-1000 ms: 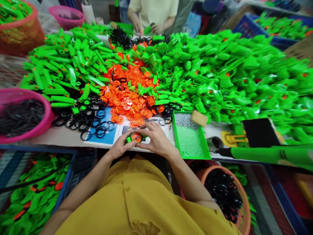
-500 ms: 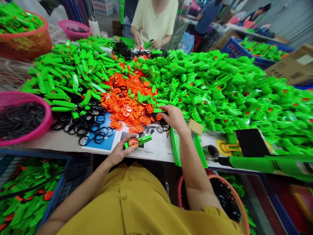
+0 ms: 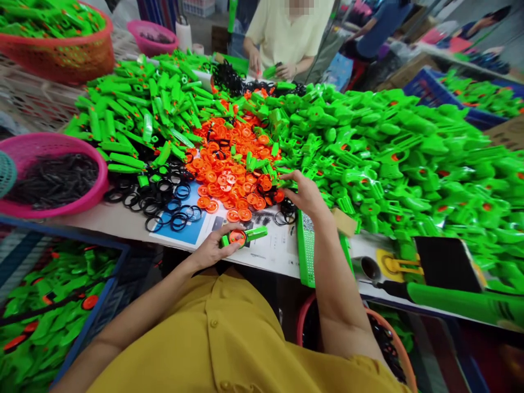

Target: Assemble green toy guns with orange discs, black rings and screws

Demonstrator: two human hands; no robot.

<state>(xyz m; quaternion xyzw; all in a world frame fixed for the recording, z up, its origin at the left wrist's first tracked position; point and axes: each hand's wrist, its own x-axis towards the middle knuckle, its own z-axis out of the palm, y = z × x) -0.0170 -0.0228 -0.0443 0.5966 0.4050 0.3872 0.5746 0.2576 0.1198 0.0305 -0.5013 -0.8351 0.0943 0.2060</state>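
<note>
My left hand [image 3: 213, 248] holds a green toy part [image 3: 256, 233] with an orange disc [image 3: 237, 237] ringed in black on it, above the table's front edge. Beyond it, my right hand [image 3: 303, 194] reaches to the right side of the orange disc pile [image 3: 229, 164], its thumb and forefinger at small pieces beside the green heap. What the fingertips touch there is too small to make out. Black rings [image 3: 178, 221] lie on the printed sheet, left of the orange discs.
Green toy bodies [image 3: 368, 142] are heaped on the right. A pink basket [image 3: 98, 188] of black parts stands at left. A metal cup [image 3: 368, 268], yellow sponge block [image 3: 344, 222] and green tray [image 3: 306, 259] sit near my right forearm. A person works opposite.
The whole view has shifted, so the table's contents appear further right. Both hands keep nearly the same places relative to the piles, and the part stays in my left hand.
</note>
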